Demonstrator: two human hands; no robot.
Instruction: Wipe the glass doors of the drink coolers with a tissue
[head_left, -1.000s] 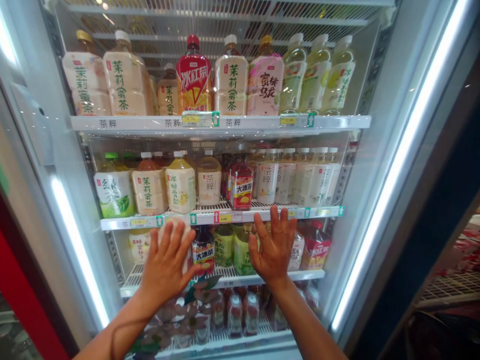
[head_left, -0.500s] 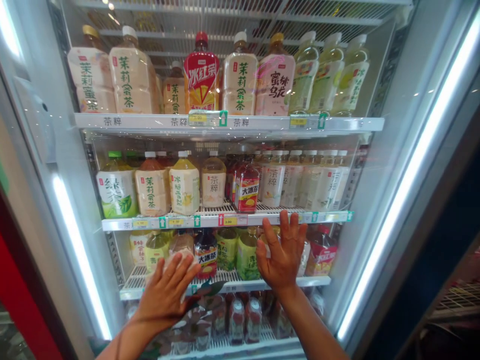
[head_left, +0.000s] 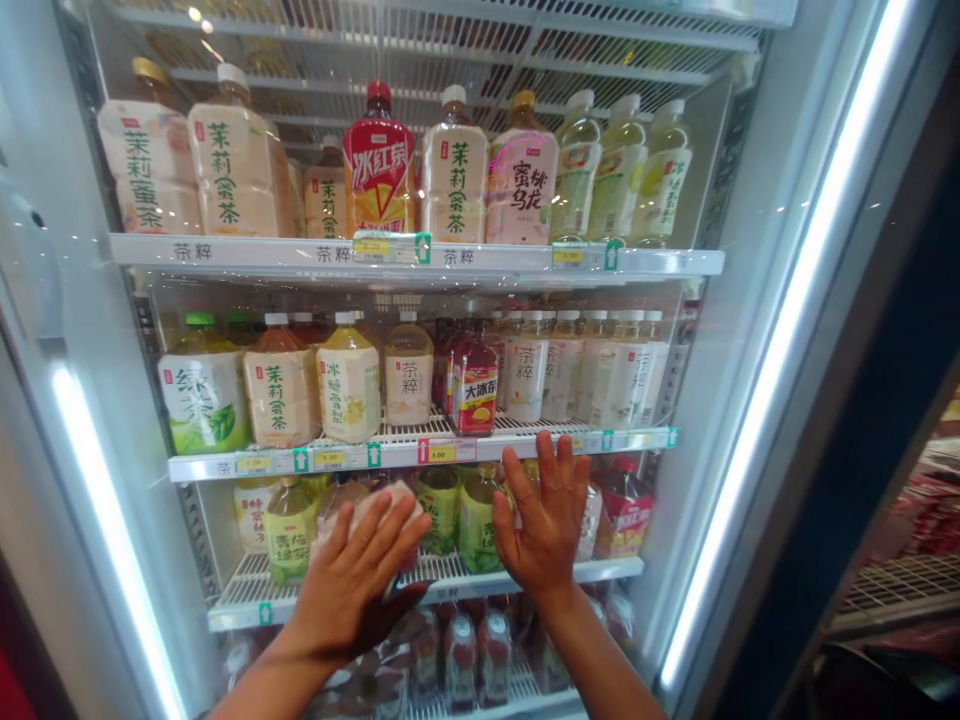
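My left hand (head_left: pixel 349 575) presses a pale cloth (head_left: pixel 394 495) toward the glass door of a drinks fridge. Its fingers lie long over the cloth, which shows past the fingertips; the palm side is hidden. To the right, my right hand (head_left: pixel 544 520) is raised palm-forward, fingers spread and holding nothing, seemingly flat on the glass. Behind the hands, bottles stand on the third shelf (head_left: pixel 247 600). A green tea bottle (head_left: pixel 291 535) is left of my left hand, another green bottle (head_left: pixel 478 520) sits between the hands, and a red-capped bottle (head_left: pixel 626 510) stands right of my right hand.
Large tea bottles (head_left: pixel 454 175) line the top shelf (head_left: pixel 525 260), with smaller ones on the middle shelf (head_left: pixel 510 447). Dark-looking bottles (head_left: pixel 461 655) fill the bottom level. Bright light strips (head_left: pixel 780 350) run down both sides. A wire rack (head_left: pixel 885 590) stands at right.
My left hand has slid right with the cloth and now covers a dark iced-tea bottle that showed before. My right hand keeps its place against the shelves. The view has turned slightly right.
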